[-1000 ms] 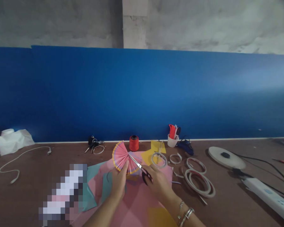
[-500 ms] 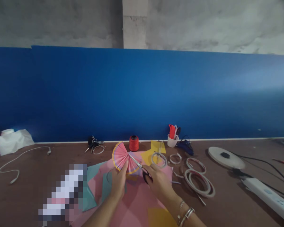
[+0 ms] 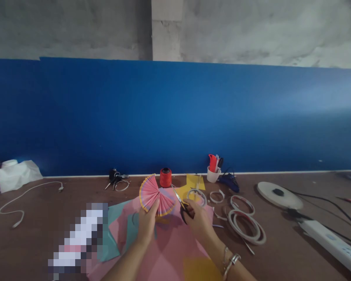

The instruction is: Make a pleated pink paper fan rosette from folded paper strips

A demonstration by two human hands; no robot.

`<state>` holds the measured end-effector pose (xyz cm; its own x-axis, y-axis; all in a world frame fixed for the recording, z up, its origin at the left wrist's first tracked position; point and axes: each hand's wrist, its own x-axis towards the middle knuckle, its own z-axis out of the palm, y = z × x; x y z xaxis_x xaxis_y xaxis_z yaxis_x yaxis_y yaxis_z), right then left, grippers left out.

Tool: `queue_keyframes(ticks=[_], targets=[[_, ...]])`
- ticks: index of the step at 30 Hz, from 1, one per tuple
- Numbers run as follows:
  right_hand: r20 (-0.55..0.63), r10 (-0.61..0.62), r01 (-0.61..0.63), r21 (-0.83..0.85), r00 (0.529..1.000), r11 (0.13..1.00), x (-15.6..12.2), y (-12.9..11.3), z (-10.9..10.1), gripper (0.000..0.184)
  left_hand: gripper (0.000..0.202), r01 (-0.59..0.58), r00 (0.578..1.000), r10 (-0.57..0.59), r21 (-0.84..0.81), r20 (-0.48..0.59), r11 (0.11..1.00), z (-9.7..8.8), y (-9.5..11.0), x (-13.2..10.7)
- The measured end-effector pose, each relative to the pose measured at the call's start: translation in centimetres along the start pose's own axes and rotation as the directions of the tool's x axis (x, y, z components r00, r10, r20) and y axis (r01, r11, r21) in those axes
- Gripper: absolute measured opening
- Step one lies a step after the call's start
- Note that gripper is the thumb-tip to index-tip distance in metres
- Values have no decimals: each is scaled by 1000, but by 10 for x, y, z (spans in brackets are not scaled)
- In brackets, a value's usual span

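Fingers point(image 3: 153, 207) of the left hand point(image 3: 146, 227) pinch the pleated pink fan point(image 3: 152, 194) at its base; the right hand point(image 3: 200, 224) grips the scissors point(image 3: 179, 199), blades just beside the fan's right edge.

Bare forearms lead to the left hand point(image 3: 146, 226) and right hand point(image 3: 201, 224). At the right wrist sit two pieces of silver jewellery: a broad bangle point(image 3: 233, 260) and a thinner chain bracelet point(image 3: 224, 253).

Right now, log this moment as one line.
left hand: holds paper fan | right hand: holds scissors, blades beside fan's right edge | under: pink sheet on table
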<state>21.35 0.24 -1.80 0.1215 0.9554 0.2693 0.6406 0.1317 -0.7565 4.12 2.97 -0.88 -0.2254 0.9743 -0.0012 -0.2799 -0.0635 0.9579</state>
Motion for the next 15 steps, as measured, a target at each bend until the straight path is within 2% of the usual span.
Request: queue_keyframes(ticks=[3, 5, 8, 11, 13, 15], targets=[[13, 63, -59, -181, 998, 982, -1, -1, -5, 20, 36, 93, 996, -93, -23, 10, 995, 0, 0, -1], [30, 63, -52, -284, 998, 957, -2, -4, -8, 13, 38, 142, 987, -132, -106, 96, 984, 1, 0, -4], [42, 32, -13, -396, 999, 918, -4, -7, -11, 15, 40, 205, 960, -154, -212, 235, 956, 2, 3, -11], [89, 65, -23, -403, 994, 915, -3, -7, -14, 15, 39, 286, 918, -203, -211, 342, 935, 3, 8, -16], [160, 118, -57, -339, 980, 939, -2, -6, -15, 14, 36, 322, 888, -230, -183, 398, 929, 4, 10, -18], [227, 107, -47, -254, 968, 966, -2, -5, -16, 16, 34, 314, 872, -223, -148, 436, 938, 4, 11, -18]])
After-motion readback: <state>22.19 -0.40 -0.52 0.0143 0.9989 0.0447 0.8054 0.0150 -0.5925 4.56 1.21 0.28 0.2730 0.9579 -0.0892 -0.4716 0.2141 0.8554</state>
